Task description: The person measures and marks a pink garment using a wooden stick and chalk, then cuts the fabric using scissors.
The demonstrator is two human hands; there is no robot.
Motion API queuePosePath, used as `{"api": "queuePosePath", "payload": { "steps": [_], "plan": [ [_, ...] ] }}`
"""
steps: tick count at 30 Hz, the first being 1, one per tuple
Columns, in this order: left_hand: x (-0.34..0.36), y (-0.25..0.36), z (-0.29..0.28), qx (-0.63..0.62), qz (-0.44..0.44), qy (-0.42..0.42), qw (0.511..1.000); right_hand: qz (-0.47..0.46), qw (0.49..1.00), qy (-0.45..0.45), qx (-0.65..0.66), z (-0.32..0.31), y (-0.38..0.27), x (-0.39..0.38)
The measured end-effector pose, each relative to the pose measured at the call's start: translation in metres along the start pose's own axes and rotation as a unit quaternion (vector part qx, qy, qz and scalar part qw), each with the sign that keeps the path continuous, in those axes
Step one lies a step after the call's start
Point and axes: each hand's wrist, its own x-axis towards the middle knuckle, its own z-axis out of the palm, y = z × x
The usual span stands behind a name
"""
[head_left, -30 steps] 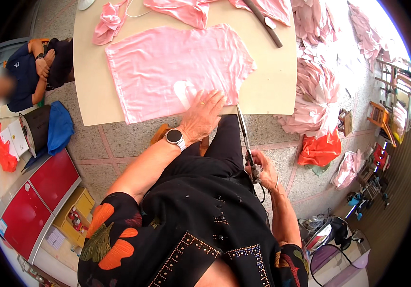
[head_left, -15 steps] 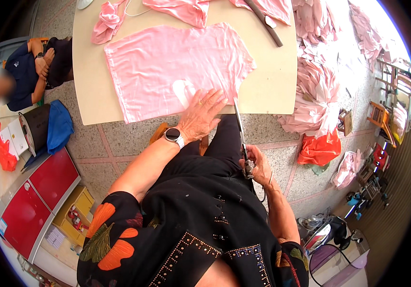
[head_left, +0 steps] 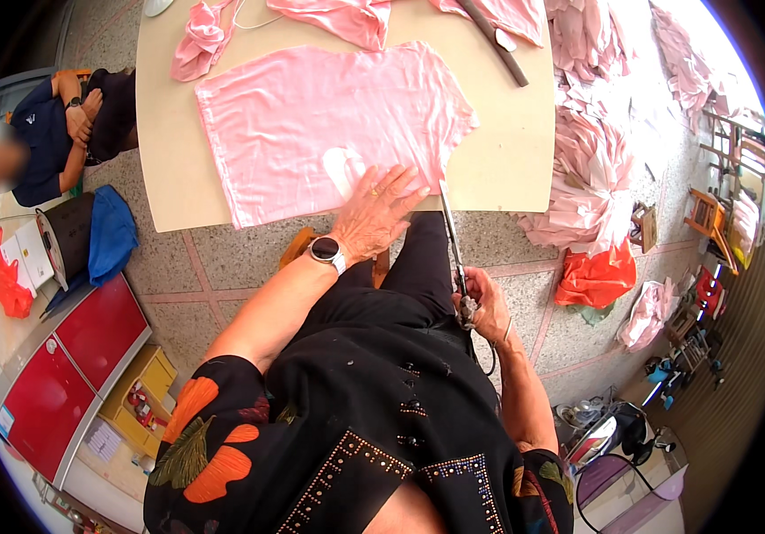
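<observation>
A pink piece of cloth (head_left: 311,125) lies spread on the table, with a white oval patch (head_left: 343,169) showing near its front edge. My left hand (head_left: 378,203) rests flat on the cloth's near right corner, fingers stretched out, a watch on its wrist. Below the table edge my right hand (head_left: 487,307) is closed round the handles of a long pair of scissors (head_left: 454,233). Their blades point away from me, and the tip meets the cloth's right side by the table edge. Whether the blades are parted is hard to tell.
More pink cloth (head_left: 342,20) and a dark bar (head_left: 496,44) lie at the back of the cream table (head_left: 503,169). Pink cloth heaps (head_left: 583,169) and an orange-red bag (head_left: 596,274) are on the right. A seated person (head_left: 44,133) is at the left.
The scissors and my right hand have shifted slightly to the right. My left hand stays flat on the cloth, its place there nearly the same.
</observation>
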Motion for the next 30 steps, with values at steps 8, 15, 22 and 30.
{"api": "queuePosePath", "payload": {
  "steps": [8, 15, 22, 30],
  "plan": [
    [-0.001, -0.002, 0.0, -0.014, -0.003, 0.01, 1.0, -0.004, 1.0, 0.013, 0.007, 0.005, 0.005, -0.001],
    [-0.005, -0.012, 0.006, 0.028, 0.023, 0.039, 0.999, 0.004, 1.0, 0.027, -0.01, 0.0, 0.002, -0.001],
    [-0.006, -0.015, 0.0, 0.015, 0.028, 0.04, 0.999, 0.017, 0.998, 0.038, -0.041, -0.003, -0.004, -0.001],
    [-0.004, -0.019, -0.005, -0.009, 0.03, 0.095, 0.995, 0.025, 0.998, 0.003, -0.059, -0.012, -0.018, -0.004]
  ]
}}
